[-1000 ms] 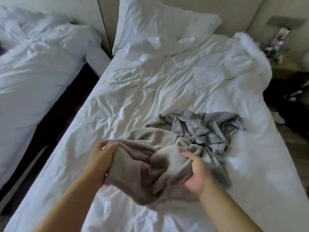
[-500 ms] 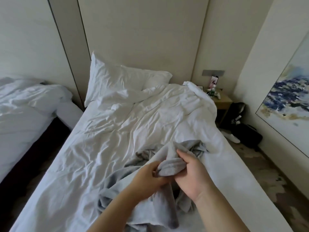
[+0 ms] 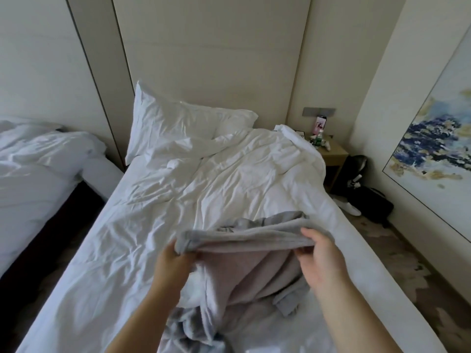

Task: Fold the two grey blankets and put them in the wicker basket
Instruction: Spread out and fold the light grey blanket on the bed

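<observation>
A thick grey blanket (image 3: 244,266) hangs lifted above the white bed (image 3: 142,225), its top edge stretched between my hands. My left hand (image 3: 170,263) pinches the left end of that edge. My right hand (image 3: 321,258) grips the right end. The rest of the blanket drapes down toward me in loose folds. A second, thinner grey blanket (image 3: 257,221) lies crumpled on the bed behind and beneath it, mostly hidden. No wicker basket is in view.
A white pillow (image 3: 178,123) leans on the headboard. A second bed (image 3: 38,169) stands to the left across a dark gap. On the right are a nightstand (image 3: 334,154), a black bag (image 3: 369,205) on the floor and a wall painting (image 3: 438,154).
My hands have moved apart along the blanket's edge, pulling it taut and raising it. A second ago they held it bunched low on the bed. The view has tilted up.
</observation>
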Demonstrator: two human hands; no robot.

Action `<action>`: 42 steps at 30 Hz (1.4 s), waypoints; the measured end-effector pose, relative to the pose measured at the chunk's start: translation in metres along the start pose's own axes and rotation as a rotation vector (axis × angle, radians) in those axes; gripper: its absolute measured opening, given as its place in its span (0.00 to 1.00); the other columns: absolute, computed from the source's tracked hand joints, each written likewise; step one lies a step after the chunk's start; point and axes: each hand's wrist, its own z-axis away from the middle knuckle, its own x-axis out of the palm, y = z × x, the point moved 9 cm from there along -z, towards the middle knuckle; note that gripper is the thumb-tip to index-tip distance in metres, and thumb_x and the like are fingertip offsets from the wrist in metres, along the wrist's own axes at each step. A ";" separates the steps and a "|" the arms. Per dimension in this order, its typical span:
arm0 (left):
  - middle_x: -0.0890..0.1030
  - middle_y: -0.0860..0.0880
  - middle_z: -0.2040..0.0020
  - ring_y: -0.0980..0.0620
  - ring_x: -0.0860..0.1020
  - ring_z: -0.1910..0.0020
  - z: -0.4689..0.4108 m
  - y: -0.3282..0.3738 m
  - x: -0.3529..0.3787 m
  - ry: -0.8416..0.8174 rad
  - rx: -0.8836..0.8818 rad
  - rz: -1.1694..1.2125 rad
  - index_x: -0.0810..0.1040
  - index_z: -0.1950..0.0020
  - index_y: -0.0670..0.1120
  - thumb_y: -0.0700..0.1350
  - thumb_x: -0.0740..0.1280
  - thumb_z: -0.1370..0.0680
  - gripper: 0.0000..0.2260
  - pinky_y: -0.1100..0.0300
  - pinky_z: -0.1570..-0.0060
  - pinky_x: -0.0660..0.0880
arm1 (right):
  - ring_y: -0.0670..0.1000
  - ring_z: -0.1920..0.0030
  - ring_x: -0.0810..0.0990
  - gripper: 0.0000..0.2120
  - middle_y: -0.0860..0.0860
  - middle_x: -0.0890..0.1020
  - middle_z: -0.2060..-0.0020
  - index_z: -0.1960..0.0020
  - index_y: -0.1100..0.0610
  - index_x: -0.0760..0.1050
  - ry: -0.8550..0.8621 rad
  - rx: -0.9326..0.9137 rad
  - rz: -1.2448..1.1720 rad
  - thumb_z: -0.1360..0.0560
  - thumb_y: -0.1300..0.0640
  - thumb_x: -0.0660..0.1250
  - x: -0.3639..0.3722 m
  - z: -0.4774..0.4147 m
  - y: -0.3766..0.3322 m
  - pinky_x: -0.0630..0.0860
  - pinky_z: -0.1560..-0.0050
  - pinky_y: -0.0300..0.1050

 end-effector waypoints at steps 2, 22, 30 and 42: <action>0.82 0.50 0.69 0.53 0.80 0.67 0.000 0.025 -0.006 0.037 0.034 0.160 0.78 0.59 0.45 0.35 0.64 0.27 0.06 0.62 0.70 0.77 | 0.56 0.44 0.80 0.15 0.60 0.79 0.43 0.38 0.64 0.73 0.035 0.015 -0.236 0.23 0.68 0.57 -0.013 -0.012 -0.004 0.76 0.49 0.46; 0.81 0.53 0.64 0.57 0.79 0.64 0.028 0.215 0.052 -0.313 0.508 0.033 0.80 0.58 0.52 0.42 0.64 0.36 0.11 0.62 0.64 0.76 | 0.40 0.66 0.79 0.06 0.45 0.81 0.68 0.57 0.56 0.81 -0.578 -0.603 1.087 0.29 0.53 0.72 0.147 0.045 -0.031 0.72 0.65 0.35; 0.76 0.58 0.72 0.60 0.72 0.70 0.000 0.088 0.093 -0.797 0.293 -0.684 0.79 0.69 0.54 0.52 0.71 0.27 0.11 0.64 0.62 0.72 | 0.45 0.63 0.83 0.13 0.55 0.83 0.64 0.57 0.67 0.78 -0.422 -0.705 0.566 0.28 0.59 0.59 0.149 0.030 -0.137 0.79 0.54 0.43; 0.77 0.53 0.39 0.51 0.72 0.36 0.009 -0.029 0.185 -0.438 0.225 -0.624 0.74 0.36 0.53 0.58 0.67 0.30 0.24 0.67 0.39 0.69 | 0.41 0.58 0.83 0.10 0.44 0.85 0.62 0.57 0.52 0.80 -0.212 -0.402 0.352 0.26 0.47 0.64 0.124 0.016 -0.160 0.76 0.65 0.38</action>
